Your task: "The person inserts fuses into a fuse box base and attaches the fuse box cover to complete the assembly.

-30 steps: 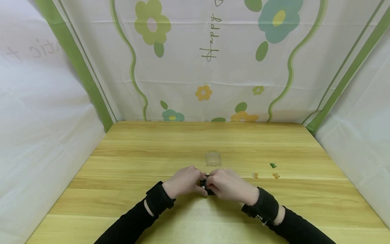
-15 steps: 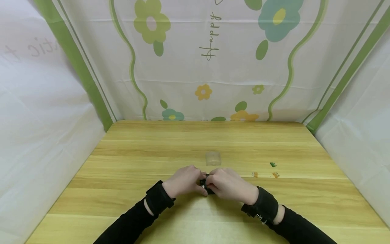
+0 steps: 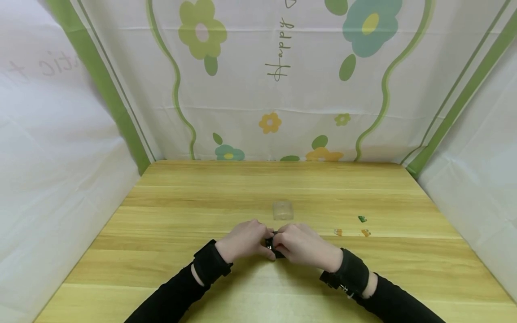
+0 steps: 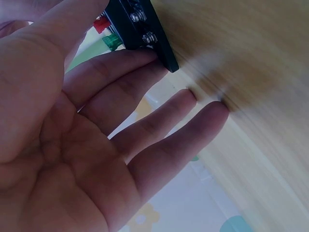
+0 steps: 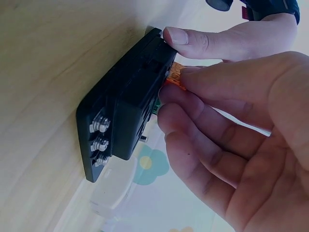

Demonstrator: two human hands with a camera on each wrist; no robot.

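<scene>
A black fuse box (image 5: 130, 96) with metal screw terminals (image 5: 100, 123) lies on the table between the hands. My left hand (image 3: 246, 240) grips it by its two ends, thumb on the near end and fingertips at the far one. The other left fingers (image 4: 178, 140) stretch out beside it, close to the tabletop. Between thumb and forefinger, my right hand (image 3: 303, 244) pinches an orange blade fuse (image 5: 175, 75) right at the box's top face. A green fuse (image 4: 112, 42) and a red piece (image 4: 100, 24) show at the box in the left wrist view.
Just beyond the hands sits a clear plastic cover (image 3: 282, 210). To the right lie three loose fuses: a green one (image 3: 362, 219), an orange one (image 3: 338, 232) and a second orange one (image 3: 365, 233). Flower-printed cloth (image 3: 242, 89) hangs behind the wooden table (image 3: 161, 197).
</scene>
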